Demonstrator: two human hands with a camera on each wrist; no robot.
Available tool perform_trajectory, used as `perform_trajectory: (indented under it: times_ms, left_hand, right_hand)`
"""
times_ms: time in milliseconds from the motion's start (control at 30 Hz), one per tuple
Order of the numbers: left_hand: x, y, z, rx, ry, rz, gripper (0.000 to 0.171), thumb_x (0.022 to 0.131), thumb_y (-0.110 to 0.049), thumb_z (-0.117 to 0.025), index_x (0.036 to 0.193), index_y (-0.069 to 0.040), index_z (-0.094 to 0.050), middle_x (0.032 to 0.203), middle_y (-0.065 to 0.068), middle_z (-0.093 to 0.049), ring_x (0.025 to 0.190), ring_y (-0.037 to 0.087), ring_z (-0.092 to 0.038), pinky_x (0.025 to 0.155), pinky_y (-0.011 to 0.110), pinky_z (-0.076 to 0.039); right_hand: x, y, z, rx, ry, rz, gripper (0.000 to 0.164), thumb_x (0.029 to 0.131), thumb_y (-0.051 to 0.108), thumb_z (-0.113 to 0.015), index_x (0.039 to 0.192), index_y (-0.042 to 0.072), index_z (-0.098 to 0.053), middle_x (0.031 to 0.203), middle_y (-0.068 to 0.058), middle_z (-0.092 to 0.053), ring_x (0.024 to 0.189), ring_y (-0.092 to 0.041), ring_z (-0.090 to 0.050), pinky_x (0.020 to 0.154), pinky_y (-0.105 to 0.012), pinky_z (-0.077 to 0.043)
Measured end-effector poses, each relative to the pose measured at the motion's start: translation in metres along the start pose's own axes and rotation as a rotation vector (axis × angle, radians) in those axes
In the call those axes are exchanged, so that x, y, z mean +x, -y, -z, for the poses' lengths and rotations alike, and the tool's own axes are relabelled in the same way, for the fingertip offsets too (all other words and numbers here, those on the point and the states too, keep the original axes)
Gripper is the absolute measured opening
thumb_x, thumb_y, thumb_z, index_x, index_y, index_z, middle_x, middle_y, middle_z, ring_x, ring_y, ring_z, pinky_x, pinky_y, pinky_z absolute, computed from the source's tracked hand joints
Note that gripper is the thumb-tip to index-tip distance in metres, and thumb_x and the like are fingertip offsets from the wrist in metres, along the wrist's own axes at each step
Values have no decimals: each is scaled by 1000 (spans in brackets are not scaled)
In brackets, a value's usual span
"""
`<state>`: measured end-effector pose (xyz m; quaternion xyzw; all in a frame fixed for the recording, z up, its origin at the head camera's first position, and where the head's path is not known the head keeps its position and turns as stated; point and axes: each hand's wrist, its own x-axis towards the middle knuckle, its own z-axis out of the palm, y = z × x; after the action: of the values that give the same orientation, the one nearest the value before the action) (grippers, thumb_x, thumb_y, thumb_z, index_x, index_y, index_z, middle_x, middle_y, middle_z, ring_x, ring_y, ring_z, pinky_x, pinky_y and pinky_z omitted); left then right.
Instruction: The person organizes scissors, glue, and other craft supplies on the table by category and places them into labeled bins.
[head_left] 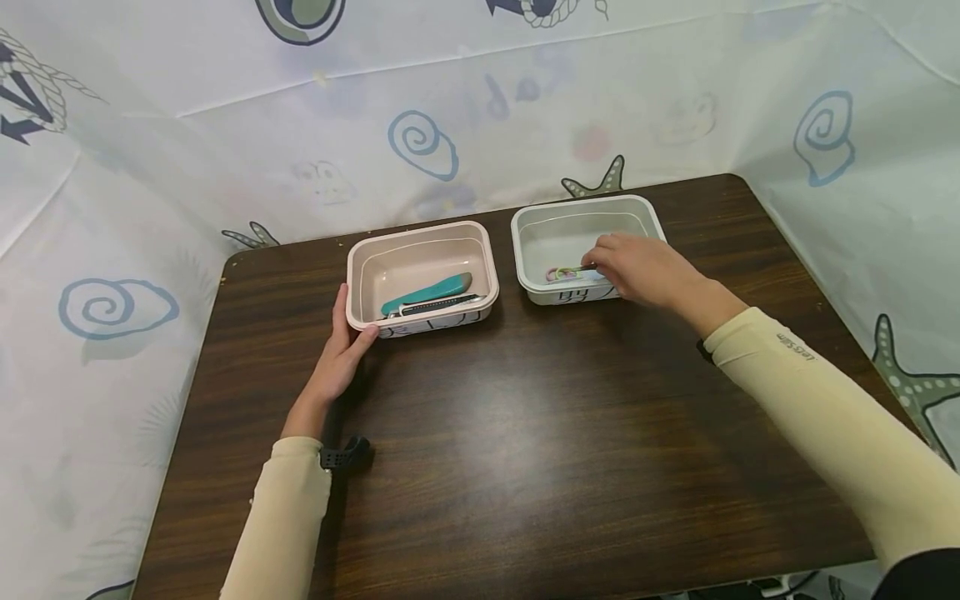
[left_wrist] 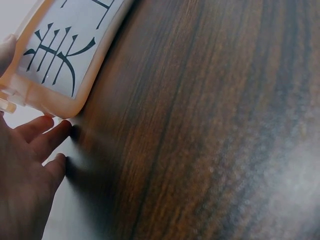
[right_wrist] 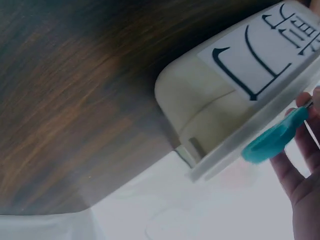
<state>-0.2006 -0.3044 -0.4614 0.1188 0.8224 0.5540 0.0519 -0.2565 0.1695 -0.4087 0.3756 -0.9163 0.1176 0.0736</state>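
In the head view, my left hand (head_left: 335, 364) rests at the near left corner of the pink bin (head_left: 420, 235), thumb at the front rim, straight fingers along the side. Inside lie a long teal tool (head_left: 426, 292) and what looks like a black-and-white utility knife (head_left: 438, 306). My right hand (head_left: 647, 271) reaches over the front rim of the grey bin (head_left: 585, 205). Its fingers pinch a tool with a teal handle (right_wrist: 274, 139), best seen in the right wrist view. Most of that tool is hidden from the head view. Small pink and green loops (head_left: 562, 273) show beside the fingertips.
Both bins stand toward the back of the dark wooden table (head_left: 487, 483), with a narrow gap between them. Each has a paper label with black characters on its front. A white printed sheet (head_left: 495, 108) hangs behind and at both sides.
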Motion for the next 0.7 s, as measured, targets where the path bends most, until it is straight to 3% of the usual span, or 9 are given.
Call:
perform_trajectory:
  times_ms: [200, 533, 700]
  left_hand:
    - [0, 0, 1, 6, -6, 6, 83, 101, -12, -52, 157, -16, 9, 162, 18, -2, 144, 39, -17, 111, 58, -17]
    - [0, -1, 1, 11, -7, 11, 84, 101, -12, -53, 157, -16, 9, 162, 18, -2, 144, 39, -18, 111, 59, -17]
    - [1, -1, 1, 9, -6, 11, 84, 101, -12, -53, 157, -17, 9, 162, 18, -3, 144, 38, -19, 111, 58, -18]
  right_hand:
    - [10, -11, -4, 6, 65, -98, 23, 97, 8, -57, 117, 10, -70, 102, -5, -60, 95, -26, -58, 77, -45, -48]
    - [24, -17, -12, 161, 161, -205, 24, 95, 3, -56, 110, 7, -74, 98, -8, -65, 89, -27, -59, 78, -44, -45]
    - [24, -18, -16, 234, 198, -288, 23, 98, 4, -54, 110, 2, -73, 104, -13, -68, 89, -27, -59, 80, -46, -46]
